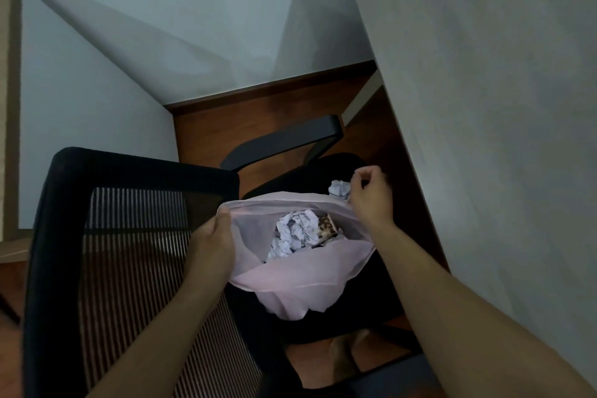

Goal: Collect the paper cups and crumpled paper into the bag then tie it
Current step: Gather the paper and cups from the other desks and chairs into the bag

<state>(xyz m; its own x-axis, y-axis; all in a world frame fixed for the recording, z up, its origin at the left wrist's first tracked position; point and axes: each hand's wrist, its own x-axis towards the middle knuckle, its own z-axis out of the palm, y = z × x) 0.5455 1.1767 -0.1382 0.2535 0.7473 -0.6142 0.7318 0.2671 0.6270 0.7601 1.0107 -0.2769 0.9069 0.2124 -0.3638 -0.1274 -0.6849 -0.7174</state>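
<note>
Left hand (211, 244): fingers clenched on the pink bag (290, 278) rim, holding its mouth open over the chair seat (339, 165).
Bag contents: crumpled paper (295, 233), patterned paper cup (328, 226).
Right hand (371, 195): at the far rim, fingers half-curled, grip unclear.
Loose paper ball (339, 187): on the seat just beyond the rim, touching or nearly touching the right fingers.

An office or study corner: a black mesh-backed swivel chair (129, 236) on wood flooring (226, 129) between plain walls (484, 107).

Black mesh-back office chair (129, 236) below me on wood floor (210, 129); pale walls (129, 42) behind, grey surface (500, 107) right.
</note>
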